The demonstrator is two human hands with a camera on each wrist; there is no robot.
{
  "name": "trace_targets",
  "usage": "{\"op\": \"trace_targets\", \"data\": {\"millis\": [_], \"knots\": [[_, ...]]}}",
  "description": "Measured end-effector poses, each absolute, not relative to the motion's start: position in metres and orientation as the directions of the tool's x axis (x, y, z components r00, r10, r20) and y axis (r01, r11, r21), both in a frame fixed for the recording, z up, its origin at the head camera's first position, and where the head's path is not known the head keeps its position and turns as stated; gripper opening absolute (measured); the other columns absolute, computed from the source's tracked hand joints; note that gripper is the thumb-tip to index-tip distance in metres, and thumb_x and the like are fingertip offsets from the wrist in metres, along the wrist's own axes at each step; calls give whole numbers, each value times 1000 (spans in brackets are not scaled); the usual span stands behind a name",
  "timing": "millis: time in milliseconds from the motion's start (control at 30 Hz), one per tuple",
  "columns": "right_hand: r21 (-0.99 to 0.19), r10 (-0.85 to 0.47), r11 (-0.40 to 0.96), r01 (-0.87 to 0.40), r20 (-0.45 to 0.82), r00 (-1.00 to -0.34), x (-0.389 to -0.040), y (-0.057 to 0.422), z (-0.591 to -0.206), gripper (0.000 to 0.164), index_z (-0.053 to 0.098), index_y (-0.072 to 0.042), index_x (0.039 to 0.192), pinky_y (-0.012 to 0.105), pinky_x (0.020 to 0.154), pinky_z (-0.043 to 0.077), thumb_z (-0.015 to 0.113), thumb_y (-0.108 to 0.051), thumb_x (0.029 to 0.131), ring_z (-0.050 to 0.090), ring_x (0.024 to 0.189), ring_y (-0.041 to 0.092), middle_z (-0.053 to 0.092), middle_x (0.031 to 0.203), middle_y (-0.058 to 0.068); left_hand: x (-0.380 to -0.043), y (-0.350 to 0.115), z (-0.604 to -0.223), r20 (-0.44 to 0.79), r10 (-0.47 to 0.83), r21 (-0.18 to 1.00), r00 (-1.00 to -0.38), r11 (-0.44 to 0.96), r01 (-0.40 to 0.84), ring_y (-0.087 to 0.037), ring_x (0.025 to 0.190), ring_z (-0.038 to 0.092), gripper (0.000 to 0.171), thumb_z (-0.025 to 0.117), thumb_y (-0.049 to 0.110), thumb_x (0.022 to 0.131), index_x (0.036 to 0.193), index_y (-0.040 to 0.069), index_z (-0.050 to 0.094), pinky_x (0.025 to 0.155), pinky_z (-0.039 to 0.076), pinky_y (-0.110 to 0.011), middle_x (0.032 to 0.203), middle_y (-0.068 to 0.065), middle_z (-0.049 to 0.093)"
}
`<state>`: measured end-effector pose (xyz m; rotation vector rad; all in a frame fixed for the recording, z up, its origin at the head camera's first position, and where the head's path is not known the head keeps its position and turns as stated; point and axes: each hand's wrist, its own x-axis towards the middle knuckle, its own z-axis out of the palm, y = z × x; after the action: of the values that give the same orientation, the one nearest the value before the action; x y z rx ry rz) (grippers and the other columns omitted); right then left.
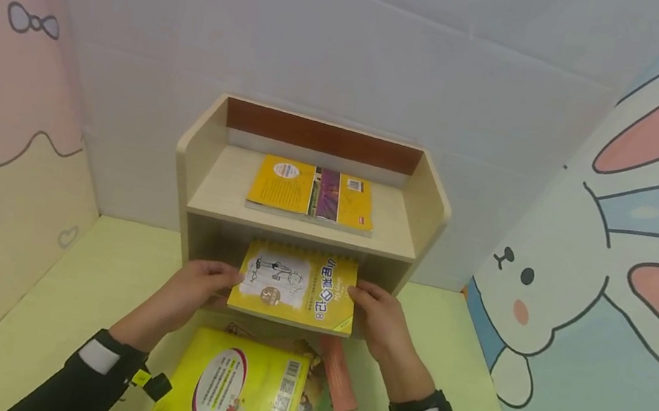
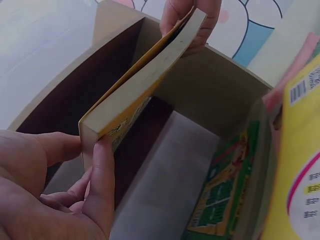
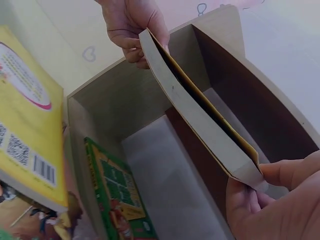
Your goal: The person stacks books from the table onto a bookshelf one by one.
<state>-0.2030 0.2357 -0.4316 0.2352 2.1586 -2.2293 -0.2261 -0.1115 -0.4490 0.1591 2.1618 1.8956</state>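
Held thing: yellow comic-style book, front cover facing up, line drawing on it; in front of the lower compartment of the small wooden shelf unit, partly blocking that opening in the head view.
My left hand: on the book's left end, fingers and thumb pinching the edge.
My right hand: same deal on the right end, thumb and fingers pinching, so the book is gripped from both sides.
Book shape: wrist views give the page edge; one cover stands a bit off the pages.
Upper shelf: a yellow book with a purple band lying flat, near the front edge.
Lower compartment contents: green book inside, seen in both wrist views.
Tabletop: pale yellow-green, carries the shelf unit and a pile in front of it.
Pile: big bright-yellow book on top, pink book and other picture books partly covered beneath or beside it.
My sleeves: black, a strap-on device at each wrist.
Walls: white behind, rabbit drawing on the right, pink cartoon figure on the left.
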Motion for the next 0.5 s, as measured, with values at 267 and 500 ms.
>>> {"op": "trace_targets", "data": {"millis": [267,500], "knots": [[-991,82,-101,89,-97,-992,-220,233,-410,45,57,16,146,25,91,58,62,-14,112,68,108,16,69,129,18,-242,-109,-426,-73,231,993,-970,107,-50,-19,107,73,44,69,31,112,134,-7,70,92,61,-27,125,-15,77],[-978,139,-204,43,-73,-988,-236,227,-406,38,58,19,138,24,89,59,60,-5,108,68,104,15,68,123,15,-251,-103,-418,-46,220,998,-974,54,-35,-15,111,74,51,69,32,112,144,-7,64,95,61,-27,135,-19,73]]}}
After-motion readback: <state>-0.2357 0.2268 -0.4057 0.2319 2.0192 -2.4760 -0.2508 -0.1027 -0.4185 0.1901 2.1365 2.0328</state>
